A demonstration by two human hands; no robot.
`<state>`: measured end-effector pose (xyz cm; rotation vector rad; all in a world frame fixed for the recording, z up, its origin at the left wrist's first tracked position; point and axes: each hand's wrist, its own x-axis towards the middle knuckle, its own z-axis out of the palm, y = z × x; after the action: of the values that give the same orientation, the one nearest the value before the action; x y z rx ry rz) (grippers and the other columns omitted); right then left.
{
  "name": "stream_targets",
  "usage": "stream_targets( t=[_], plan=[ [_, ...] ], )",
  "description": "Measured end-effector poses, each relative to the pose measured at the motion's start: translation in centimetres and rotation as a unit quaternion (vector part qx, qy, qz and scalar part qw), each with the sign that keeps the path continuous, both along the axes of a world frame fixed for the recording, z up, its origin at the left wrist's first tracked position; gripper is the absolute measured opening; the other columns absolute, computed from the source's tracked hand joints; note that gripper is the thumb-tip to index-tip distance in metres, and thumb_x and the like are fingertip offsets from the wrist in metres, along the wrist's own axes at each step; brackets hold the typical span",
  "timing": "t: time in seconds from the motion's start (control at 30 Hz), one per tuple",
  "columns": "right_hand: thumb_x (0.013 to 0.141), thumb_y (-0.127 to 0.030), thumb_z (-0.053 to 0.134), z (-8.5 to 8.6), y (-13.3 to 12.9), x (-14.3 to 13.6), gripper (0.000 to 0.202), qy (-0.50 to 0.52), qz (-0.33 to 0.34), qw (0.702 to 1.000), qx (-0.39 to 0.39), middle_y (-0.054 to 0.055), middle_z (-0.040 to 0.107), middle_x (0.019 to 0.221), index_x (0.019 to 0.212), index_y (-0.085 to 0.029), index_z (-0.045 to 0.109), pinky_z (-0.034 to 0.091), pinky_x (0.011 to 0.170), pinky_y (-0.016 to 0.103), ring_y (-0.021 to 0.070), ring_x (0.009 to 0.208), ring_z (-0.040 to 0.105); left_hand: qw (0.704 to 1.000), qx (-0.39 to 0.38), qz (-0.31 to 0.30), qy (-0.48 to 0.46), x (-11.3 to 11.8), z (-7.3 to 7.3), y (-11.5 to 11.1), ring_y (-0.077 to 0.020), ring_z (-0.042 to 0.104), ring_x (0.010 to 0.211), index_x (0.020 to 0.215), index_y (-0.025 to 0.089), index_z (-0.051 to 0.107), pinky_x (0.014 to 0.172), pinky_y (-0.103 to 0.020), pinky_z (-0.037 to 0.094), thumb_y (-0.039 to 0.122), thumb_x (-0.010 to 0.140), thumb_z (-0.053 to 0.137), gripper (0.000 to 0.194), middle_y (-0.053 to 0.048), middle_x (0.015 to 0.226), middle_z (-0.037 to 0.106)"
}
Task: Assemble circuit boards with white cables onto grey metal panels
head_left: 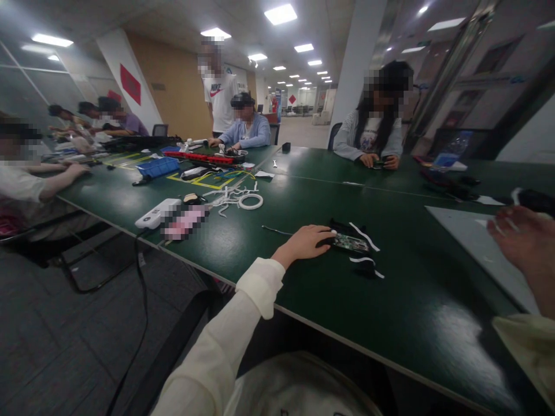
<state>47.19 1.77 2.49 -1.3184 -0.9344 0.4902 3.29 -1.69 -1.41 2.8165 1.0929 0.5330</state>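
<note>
My left hand rests on the table with thumb and fingers closed around the near-left end of a green circuit board. Black pieces edged with white strips, such as the white strip, lie on both sides of the board. A thin dark cable runs out to the left of the hand. At the right edge, my right hand hovers over a grey board, blurred, its fingers loosely apart with nothing visible in them. Just beyond it are a white curled strip and a black object.
Left on the green table are a white power bank, a pink phone-like item and white plastic rings and sticks. Farther back stand a blue tray and wires. A co-worker sits opposite; several other people are around.
</note>
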Motion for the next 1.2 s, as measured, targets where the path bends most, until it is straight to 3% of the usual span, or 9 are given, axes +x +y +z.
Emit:
stream_targets(
  t=[0.1, 0.27, 0.43, 0.57, 0.7, 0.8, 0.97, 1.1, 1.2],
  plan=[
    [0.078, -0.015, 0.046, 0.8, 0.8, -3.8, 0.020, 0.164, 0.097, 0.982, -0.003, 0.010, 0.053, 0.120, 0.082, -0.023, 0.064, 0.045, 0.075, 0.028, 0.0075, 0.083, 0.058, 1.000, 0.001, 0.000, 0.001, -0.1, 0.1, -0.1, -0.0193, 0.040, 0.124, 0.130, 0.025, 0.041, 0.102, -0.037, 0.033, 0.036, 0.090, 0.039, 0.042, -0.004, 0.137, 0.043],
    [0.071, -0.014, 0.057, 1.4, -0.5, -12.8, 0.019, 0.146, 0.206, 0.966, -0.056, 0.002, 0.056, 0.078, 0.088, -0.021, 0.063, 0.046, 0.072, 0.024, 0.0087, 0.072, 0.056, 1.000, 0.006, 0.005, 0.020, 0.0, 0.4, -0.4, -0.0198, 0.040, 0.124, 0.132, 0.025, 0.039, 0.101, -0.038, 0.033, 0.035, 0.090, 0.038, 0.042, -0.005, 0.137, 0.042],
    [0.074, -0.032, 0.059, 1.3, -4.2, -21.8, 0.034, -0.071, 0.373, 0.924, -0.047, 0.000, 0.059, 0.086, 0.108, -0.025, 0.059, 0.048, 0.074, 0.028, 0.0127, 0.078, 0.057, 0.997, 0.048, 0.040, 0.050, 1.1, 0.9, -1.0, -0.0235, 0.042, 0.120, 0.132, 0.022, 0.038, 0.099, -0.043, 0.034, 0.036, 0.090, 0.036, 0.044, -0.008, 0.135, 0.043],
    [0.083, -0.029, 0.049, 1.4, -7.4, -26.5, 0.033, -0.286, 0.436, 0.853, 0.028, 0.004, 0.058, 0.111, 0.114, -0.025, 0.059, 0.045, 0.088, 0.038, 0.0190, 0.101, 0.055, 0.994, 0.076, 0.036, 0.069, 2.7, 1.6, -0.7, -0.0266, 0.032, 0.128, 0.135, 0.022, 0.033, 0.104, -0.046, 0.025, 0.041, 0.088, 0.036, 0.050, -0.009, 0.139, 0.037],
    [0.086, -0.020, 0.042, 0.5, -8.6, -27.7, 0.033, -0.461, 0.368, 0.804, 0.074, 0.006, 0.060, 0.106, 0.112, -0.024, 0.061, 0.047, 0.084, 0.039, 0.0203, 0.097, 0.056, 0.994, 0.061, 0.030, 0.087, 4.1, 1.3, 0.6, -0.0256, 0.021, 0.133, 0.141, 0.025, 0.017, 0.106, -0.047, 0.021, 0.039, 0.086, 0.043, 0.062, -0.008, 0.147, 0.024],
    [0.087, -0.022, 0.041, -0.4, -8.3, -27.3, 0.036, -0.588, 0.305, 0.746, 0.071, 0.010, 0.060, 0.101, 0.118, -0.020, 0.058, 0.049, 0.074, 0.036, 0.0206, 0.088, 0.058, 0.995, 0.033, 0.035, 0.091, 4.7, 0.4, 1.5, -0.0246, 0.022, 0.133, 0.140, 0.024, 0.017, 0.106, -0.046, 0.022, 0.035, 0.086, 0.042, 0.060, -0.008, 0.146, 0.025],
    [0.091, -0.034, 0.035, -0.5, -8.4, -27.0, 0.042, -0.673, 0.305, 0.673, 0.031, 0.009, 0.065, 0.094, 0.128, -0.023, 0.049, 0.047, 0.064, 0.030, 0.0184, 0.073, 0.060, 0.995, -0.025, 0.043, 0.088, 4.6, -0.6, 2.2, -0.0238, 0.022, 0.134, 0.139, 0.027, 0.020, 0.106, -0.047, 0.023, 0.036, 0.088, 0.038, 0.054, -0.007, 0.146, 0.025],
    [0.091, -0.043, 0.034, 0.5, -8.1, -25.8, 0.043, -0.669, 0.311, 0.675, 0.009, 0.006, 0.066, 0.088, 0.125, -0.025, 0.050, 0.044, 0.061, 0.026, 0.0161, 0.069, 0.060, 0.995, -0.055, 0.008, 0.081, 4.2, -0.5, 2.2, -0.0234, 0.025, 0.133, 0.137, 0.025, 0.028, 0.106, -0.043, 0.025, 0.042, 0.086, 0.043, 0.056, -0.008, 0.145, 0.029],
    [0.091, -0.043, 0.031, 1.0, -6.0, -22.6, 0.046, -0.644, 0.211, 0.735, -0.019, 0.007, 0.065, 0.092, 0.128, -0.022, 0.047, 0.043, 0.060, 0.026, 0.0167, 0.072, 0.059, 0.998, -0.024, -0.007, 0.051, 4.1, -0.2, 1.9, -0.0250, 0.030, 0.129, 0.132, 0.021, 0.036, 0.105, -0.043, 0.027, 0.053, 0.084, 0.043, 0.059, -0.011, 0.140, 0.035]
  ],
)
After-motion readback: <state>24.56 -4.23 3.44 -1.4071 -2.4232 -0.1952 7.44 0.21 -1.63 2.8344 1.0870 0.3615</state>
